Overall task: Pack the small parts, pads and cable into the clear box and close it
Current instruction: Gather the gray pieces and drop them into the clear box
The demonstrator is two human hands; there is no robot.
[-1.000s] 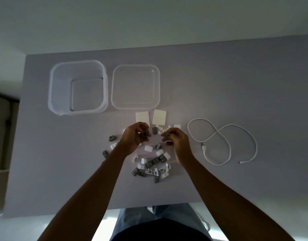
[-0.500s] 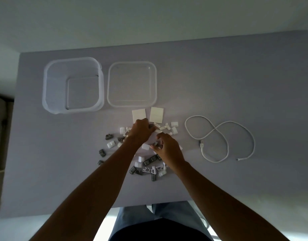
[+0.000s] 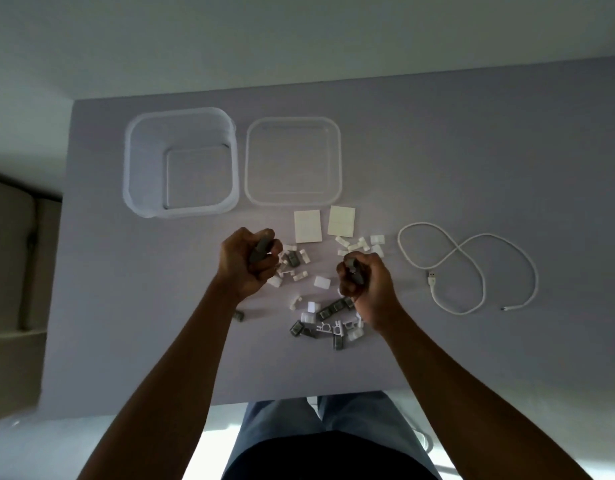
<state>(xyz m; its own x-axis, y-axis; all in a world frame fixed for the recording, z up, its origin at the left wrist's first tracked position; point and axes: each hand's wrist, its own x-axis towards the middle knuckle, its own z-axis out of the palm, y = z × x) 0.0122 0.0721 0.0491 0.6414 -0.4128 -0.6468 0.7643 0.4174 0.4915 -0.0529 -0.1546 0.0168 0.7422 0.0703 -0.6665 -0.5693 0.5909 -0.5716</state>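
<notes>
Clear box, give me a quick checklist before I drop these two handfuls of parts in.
1. Clear box open and upright: ok.
2. Box free of clutter inside: ok.
3. Lid off, lying beside the box: ok.
4. Left hand closed on grey parts: ok.
5. Right hand closed on grey parts: ok.
6. Table cleared of parts, pads and cable: not ok.

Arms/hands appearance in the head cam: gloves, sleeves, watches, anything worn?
Both hands bare: left hand and right hand show no gloves, and I see no rings, though lighting is dim. Forearms are uncovered up to the frame edge: no sleeves, watch or wristband visible. No markings or cables on either arm.
</notes>
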